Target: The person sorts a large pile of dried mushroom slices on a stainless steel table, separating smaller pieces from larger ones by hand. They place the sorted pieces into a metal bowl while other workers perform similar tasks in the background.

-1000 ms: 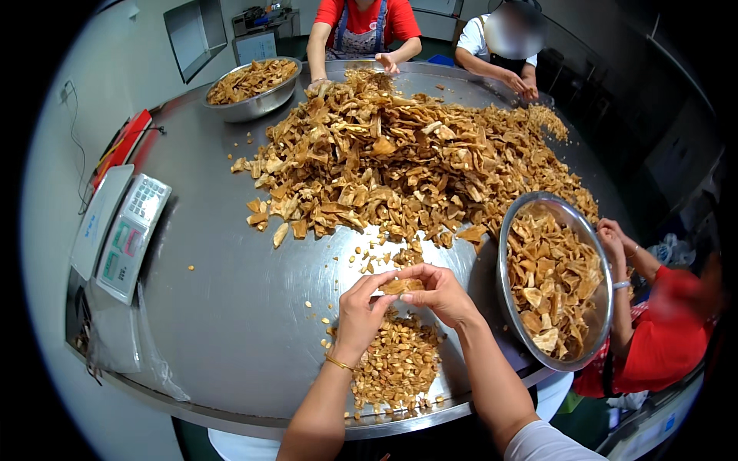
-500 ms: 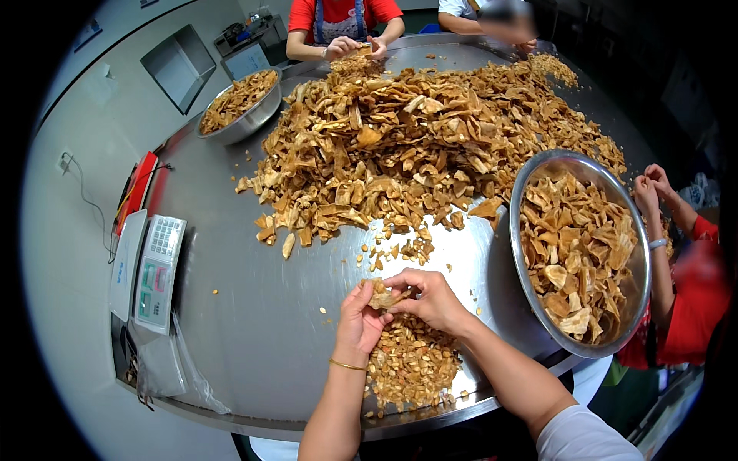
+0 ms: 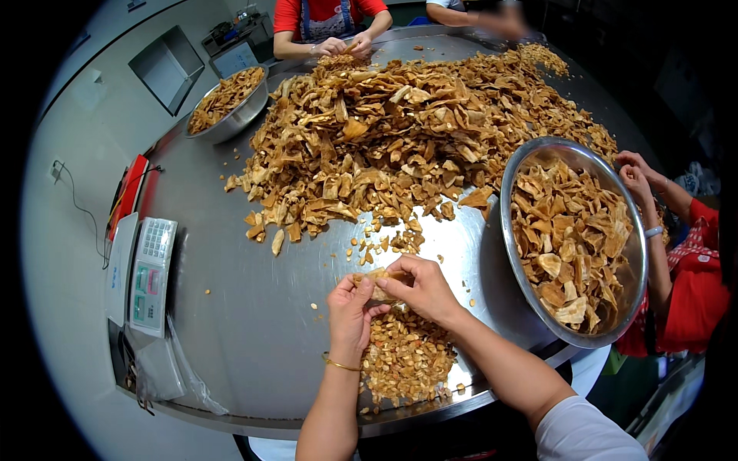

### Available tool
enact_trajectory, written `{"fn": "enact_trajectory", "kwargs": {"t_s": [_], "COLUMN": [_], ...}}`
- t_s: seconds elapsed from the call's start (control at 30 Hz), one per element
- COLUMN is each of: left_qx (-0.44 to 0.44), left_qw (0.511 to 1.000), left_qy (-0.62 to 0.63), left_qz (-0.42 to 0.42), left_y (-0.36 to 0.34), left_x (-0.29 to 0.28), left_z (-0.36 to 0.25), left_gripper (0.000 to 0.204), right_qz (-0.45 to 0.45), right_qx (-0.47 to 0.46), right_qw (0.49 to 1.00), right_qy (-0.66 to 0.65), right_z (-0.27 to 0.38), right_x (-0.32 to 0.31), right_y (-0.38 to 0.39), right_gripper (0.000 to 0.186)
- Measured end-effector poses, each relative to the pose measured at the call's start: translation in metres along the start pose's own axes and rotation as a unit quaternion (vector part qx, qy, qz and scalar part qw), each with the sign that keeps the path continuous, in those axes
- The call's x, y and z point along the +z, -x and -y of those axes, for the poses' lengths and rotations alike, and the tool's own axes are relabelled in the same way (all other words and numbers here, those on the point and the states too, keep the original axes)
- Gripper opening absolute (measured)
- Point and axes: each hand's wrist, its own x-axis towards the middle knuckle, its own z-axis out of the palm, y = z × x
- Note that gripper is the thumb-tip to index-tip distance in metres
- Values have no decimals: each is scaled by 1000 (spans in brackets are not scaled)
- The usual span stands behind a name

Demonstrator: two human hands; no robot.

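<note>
Steel tabletop (image 3: pixel 231 323) carries a big heap of brown chips (image 3: pixel 415 131), a large bowl (image 3: pixel 513 253) of chips at right and a smaller bowl (image 3: pixel 244 115) far left. Near the front rim, above small crumbs (image 3: pixel 403 361), the left hand (image 3: pixel 350 315) and right hand (image 3: pixel 423 288) pinch one chip piece (image 3: pixel 378 283) between their fingertips; bare steel lies open to the left.

Your colours: golden-brown chips (image 3: pixel 415 146) on a silver-grey table (image 3: pixel 254 330).
At nine o'clock, your white scale (image 3: pixel 151 275); at three, a red sleeve (image 3: pixel 696 296).

Bare forearms; thin gold bangle (image 3: pixel 340 364) on left wrist; white short sleeve (image 3: pixel 584 434) on right arm.
</note>
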Motion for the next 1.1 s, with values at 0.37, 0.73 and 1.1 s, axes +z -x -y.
{"fn": "enact_trajectory", "kwargs": {"t_s": [0.37, 0.73, 1.1], "left_qx": [52, 198, 35], "left_qw": [994, 975, 984], "left_qy": [-95, -98, 163], "left_qz": [-18, -16, 68], "left_y": [0, 4, -1], "left_x": [-2, -9, -20], "left_z": [8, -4, -20], "left_gripper": [13, 11, 23], "right_qz": [19, -26, 212], "right_qx": [-127, 84, 116], "right_qw": [974, 996, 960], "right_qy": [187, -31, -145], "right_z": [-7, -16, -5], "right_x": [-2, -23, -28], "right_y": [0, -16, -8], "right_gripper": [20, 26, 36]}}
